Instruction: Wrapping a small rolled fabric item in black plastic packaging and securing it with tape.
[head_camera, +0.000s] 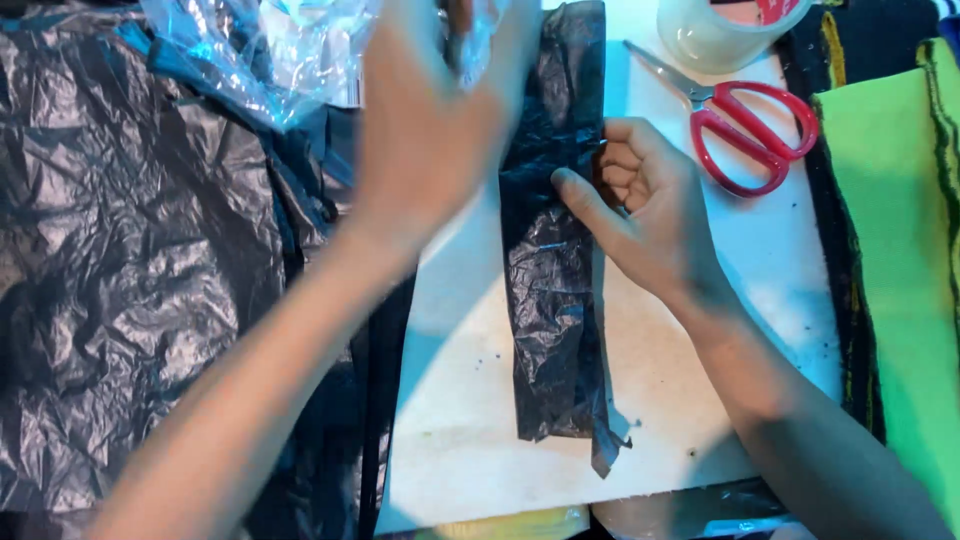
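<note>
A long folded strip of black plastic bag (556, 270) lies lengthwise on a white board (455, 400). My right hand (640, 205) pinches the strip's right edge near its middle, thumb on top. My left hand (435, 110) is raised and blurred above the strip's upper left part. Its fingers reach towards a clear crinkled plastic bag (260, 50) at the top. Whether the left hand grips anything is hidden by blur.
A large crumpled sheet of black plastic (130, 260) covers the left side. Red-handled scissors (745, 125) lie at the upper right of the board, beside a roll of clear tape (715, 30). Green and dark striped cloth (900, 250) borders the right.
</note>
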